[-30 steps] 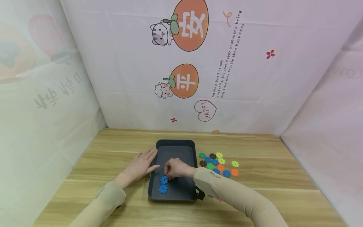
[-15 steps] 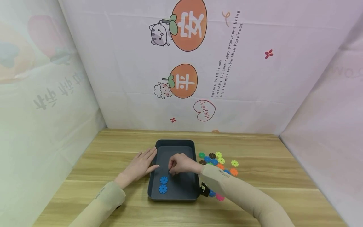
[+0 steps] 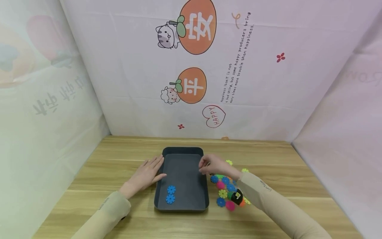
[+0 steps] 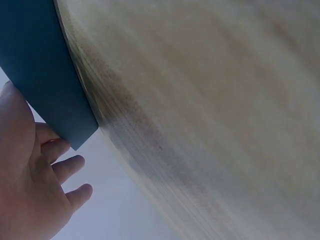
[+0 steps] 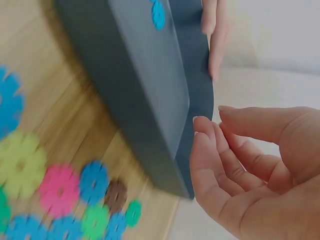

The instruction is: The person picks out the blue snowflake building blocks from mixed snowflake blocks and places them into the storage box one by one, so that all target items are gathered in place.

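A dark grey rectangular tray [image 3: 185, 179] lies on the table. In it, near the lower left, are two blue notched plastic discs [image 3: 171, 190], one just above the other. My left hand [image 3: 144, 174] rests along the tray's left rim with fingers extended; the left wrist view shows its fingers [image 4: 70, 167] against the outer wall. Over the tray's right rim hovers my right hand [image 3: 219, 166]. Its thumb and loosely bent fingers hold nothing, as the right wrist view [image 5: 260, 165] shows. Part of the disc pile is hidden under the right hand and forearm.
Right of the tray, several loose notched discs in blue, pink, yellow, green, brown and orange lie scattered, among them a pink disc [image 3: 230, 205] and a yellow disc [image 3: 222, 194]. White printed cloth walls [image 3: 253, 116] surround the wooden table [image 3: 134, 146] at back and sides.
My right hand has left the upper blue disc and moved right and up, from inside the tray to its right rim. The discs in the tray and my left hand stay put.
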Demonstrator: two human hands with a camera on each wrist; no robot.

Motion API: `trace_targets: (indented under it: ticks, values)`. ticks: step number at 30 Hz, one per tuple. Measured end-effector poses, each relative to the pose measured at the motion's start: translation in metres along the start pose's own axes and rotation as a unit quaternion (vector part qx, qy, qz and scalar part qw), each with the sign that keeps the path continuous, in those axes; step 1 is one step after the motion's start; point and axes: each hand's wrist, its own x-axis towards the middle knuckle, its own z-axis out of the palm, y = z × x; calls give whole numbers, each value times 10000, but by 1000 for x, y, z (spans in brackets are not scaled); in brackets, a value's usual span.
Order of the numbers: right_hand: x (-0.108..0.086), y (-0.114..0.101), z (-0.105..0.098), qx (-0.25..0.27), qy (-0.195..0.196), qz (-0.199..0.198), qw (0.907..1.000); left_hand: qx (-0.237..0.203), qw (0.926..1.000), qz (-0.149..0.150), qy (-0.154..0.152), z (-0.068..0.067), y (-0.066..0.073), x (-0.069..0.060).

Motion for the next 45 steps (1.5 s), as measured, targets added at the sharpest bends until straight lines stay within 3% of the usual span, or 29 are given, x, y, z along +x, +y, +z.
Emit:
trace_targets:
  ticks: [7,15,21,30,45]
  values:
    - [-27,31,-21,-97,260,-68,9996,4,10000,1,11,0,0,-1]
    - [-59,67,-30,-276,533,462,9971,65,10000,-5,-16,0,0,-1]
    - [-73,88,-32,-546,668,647,9942,8,10000,27,-4,1,0,-1]
    - [-78,105,-29,-733,860,633,9916,32,10000,44,17,2,-1,-2]
    - [-75,112,-27,-996,951,975,9857,-93,10000,-4,-1,2,-1,0]
